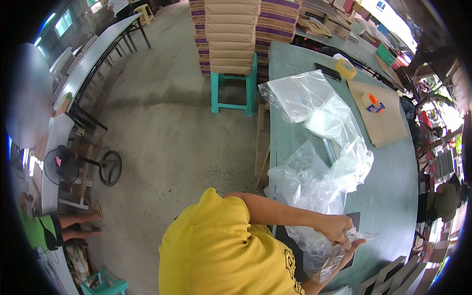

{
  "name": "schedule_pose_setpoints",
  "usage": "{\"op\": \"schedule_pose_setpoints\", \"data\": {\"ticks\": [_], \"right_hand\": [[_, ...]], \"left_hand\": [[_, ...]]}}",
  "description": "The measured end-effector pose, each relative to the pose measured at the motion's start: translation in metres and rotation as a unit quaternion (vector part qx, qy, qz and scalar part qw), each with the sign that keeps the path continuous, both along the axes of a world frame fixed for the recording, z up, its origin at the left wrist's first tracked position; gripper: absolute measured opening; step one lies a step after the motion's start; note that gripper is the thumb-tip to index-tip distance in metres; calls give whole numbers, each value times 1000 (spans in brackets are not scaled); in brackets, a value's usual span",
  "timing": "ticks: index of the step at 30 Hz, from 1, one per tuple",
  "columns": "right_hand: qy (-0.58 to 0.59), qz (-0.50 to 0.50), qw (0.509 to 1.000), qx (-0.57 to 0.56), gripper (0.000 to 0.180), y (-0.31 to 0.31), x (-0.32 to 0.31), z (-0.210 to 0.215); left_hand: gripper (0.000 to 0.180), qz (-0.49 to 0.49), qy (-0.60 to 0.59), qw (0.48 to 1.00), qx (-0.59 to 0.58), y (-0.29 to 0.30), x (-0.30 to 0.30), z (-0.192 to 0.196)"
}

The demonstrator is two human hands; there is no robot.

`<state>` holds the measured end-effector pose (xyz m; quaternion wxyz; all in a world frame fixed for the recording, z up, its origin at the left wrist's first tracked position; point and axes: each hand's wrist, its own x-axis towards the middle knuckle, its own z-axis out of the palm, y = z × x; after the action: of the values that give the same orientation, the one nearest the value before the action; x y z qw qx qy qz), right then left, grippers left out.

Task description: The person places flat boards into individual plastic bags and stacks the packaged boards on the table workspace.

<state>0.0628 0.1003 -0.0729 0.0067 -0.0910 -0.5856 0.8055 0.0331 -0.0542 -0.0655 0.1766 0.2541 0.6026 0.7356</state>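
My left hand (337, 229) reaches across from the yellow sleeve, its fingers closed on the gathered end of a clear plastic bag (322, 253). Just below it, my right hand (350, 251) holds the same bunched plastic, with one finger or thumb pointing outward. The bag hangs crumpled between my forearms at the table's near side. A dark flat piece (355, 220) lies partly hidden behind my hands. More clear plastic bags (339, 118) are heaped up the table, some overlapping a flat, sheet-like pack. What the held bag contains, if anything, I cannot make out.
On the green table (388, 196) are a tape roll (372, 102) on brown cardboard (381, 128), another yellow tape roll (345, 69) and a black phone (327, 72). Grey boards (393, 278) stand at the lower right. Wrapped packs (232, 39) tower on a teal stool (233, 105). People are nearby.
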Motion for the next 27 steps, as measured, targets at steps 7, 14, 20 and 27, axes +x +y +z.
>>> {"op": "schedule_pose_setpoints", "data": {"ticks": [7, 14, 20, 27], "right_hand": [[13, 166, 981, -97, 39, 10, 4, 26], [37, 179, 983, 19, 13, -16, -3, 18], [-70, 38, 991, -110, 20, -15, 1, 23], [55, 213, 913, -342, 23, 62, -9, -9]], "left_hand": [[22, 90, 22, 985, -145, -85, -27, -20], [27, 23, 188, 954, -232, -44, 0, 17], [25, 38, 88, 987, -132, -38, -2, 17], [17, 155, 200, 946, -204, -90, -24, -36]]}}
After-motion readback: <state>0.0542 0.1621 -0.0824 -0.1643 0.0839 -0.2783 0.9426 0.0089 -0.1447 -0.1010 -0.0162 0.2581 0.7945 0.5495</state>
